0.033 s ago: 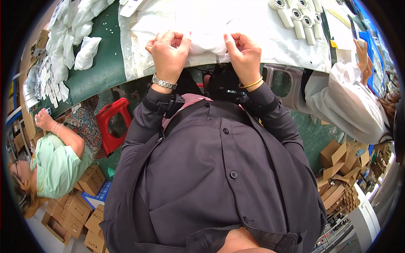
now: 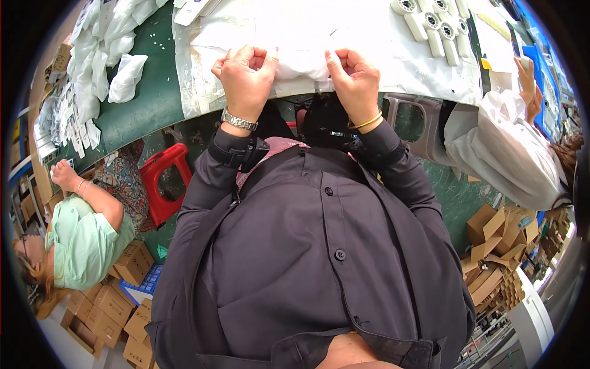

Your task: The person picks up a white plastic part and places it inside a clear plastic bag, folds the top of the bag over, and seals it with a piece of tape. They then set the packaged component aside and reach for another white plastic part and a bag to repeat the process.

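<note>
Pinching a white plastic wrapping at its sides, your left hand and right hand are closed on it, holding it at the near edge of the white-covered table.

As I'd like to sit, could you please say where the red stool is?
In the head view, the red stool is at left, between the left sleeve and the person in green.

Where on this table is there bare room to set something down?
Bare: the white sheet between the right hand and white parts, and the green tabletop's near edge, between the white bags and sheet. Crowded: the bags' side, the parts' corner, and between the hands, where white plastic lies.
</note>
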`<state>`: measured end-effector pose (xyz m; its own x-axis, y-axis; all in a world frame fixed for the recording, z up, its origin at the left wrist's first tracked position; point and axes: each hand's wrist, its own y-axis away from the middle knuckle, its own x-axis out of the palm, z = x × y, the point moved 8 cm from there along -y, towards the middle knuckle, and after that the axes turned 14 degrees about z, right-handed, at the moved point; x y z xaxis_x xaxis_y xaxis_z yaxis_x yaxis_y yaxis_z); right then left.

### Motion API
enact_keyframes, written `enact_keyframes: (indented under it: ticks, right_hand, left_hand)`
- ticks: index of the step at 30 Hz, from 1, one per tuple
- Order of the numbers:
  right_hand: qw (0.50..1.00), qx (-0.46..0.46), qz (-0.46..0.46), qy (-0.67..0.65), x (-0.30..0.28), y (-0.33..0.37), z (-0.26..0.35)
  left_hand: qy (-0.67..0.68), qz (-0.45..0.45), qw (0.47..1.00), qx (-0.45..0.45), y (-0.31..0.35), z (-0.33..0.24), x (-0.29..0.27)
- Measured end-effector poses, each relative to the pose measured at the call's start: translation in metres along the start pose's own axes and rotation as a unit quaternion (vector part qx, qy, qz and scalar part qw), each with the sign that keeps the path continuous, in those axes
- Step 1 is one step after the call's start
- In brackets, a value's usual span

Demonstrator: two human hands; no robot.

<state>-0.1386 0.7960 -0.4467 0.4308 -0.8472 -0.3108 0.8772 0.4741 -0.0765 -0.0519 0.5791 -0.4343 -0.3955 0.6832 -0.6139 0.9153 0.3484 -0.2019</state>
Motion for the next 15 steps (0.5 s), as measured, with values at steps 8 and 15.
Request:
enact_keyframes:
  ticks: [8,15]
  right_hand:
    - [0.986,-0.054,0.009,0.155,0.003,-0.002,0.006]
    - [0.967,-0.111,-0.029,0.229,-0.003,0.005,0.020]
  left_hand:
    - [-0.116,0.040,0.992,-0.011,-0.005,-0.006,0.010]
    - [-0.132,-0.005,0.989,0.065,0.004,-0.055,-0.005]
